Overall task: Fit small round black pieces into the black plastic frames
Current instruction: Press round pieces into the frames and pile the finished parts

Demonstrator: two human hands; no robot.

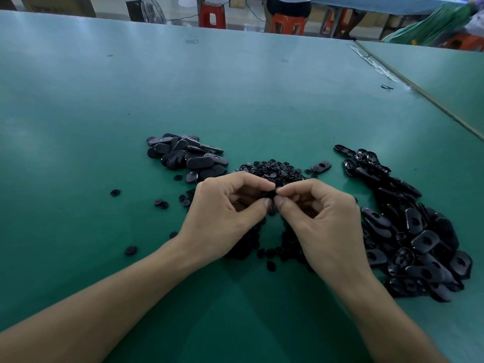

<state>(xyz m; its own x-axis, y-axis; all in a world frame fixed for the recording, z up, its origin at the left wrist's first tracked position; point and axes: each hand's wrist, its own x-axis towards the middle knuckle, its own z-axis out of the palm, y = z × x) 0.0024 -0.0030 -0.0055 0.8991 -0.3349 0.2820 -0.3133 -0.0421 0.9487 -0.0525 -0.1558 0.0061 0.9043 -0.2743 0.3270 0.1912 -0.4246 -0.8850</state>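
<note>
— How far along am I?
— Not far, I'd judge. The small heap of frames at your eleven o'clock looks like your finished stock: they lie smooth side up, and it's much the smaller lot. The big heap of frames at your three to four o'clock shows open hollows, so those seem yet to be fitted.
— And the one in hand?
— Your left hand and right hand meet fingertip to fingertip above the green table, both pinching one dark piece between thumb and forefinger. Whether a round piece is seated in it, I can't tell; your fingers cover it.
— Supply?
— Plenty. The pile of small round black pieces sits at twelve o'clock just beyond your hands and runs on beneath them, with strays out at nine. A lone frame lies at one o'clock.
</note>
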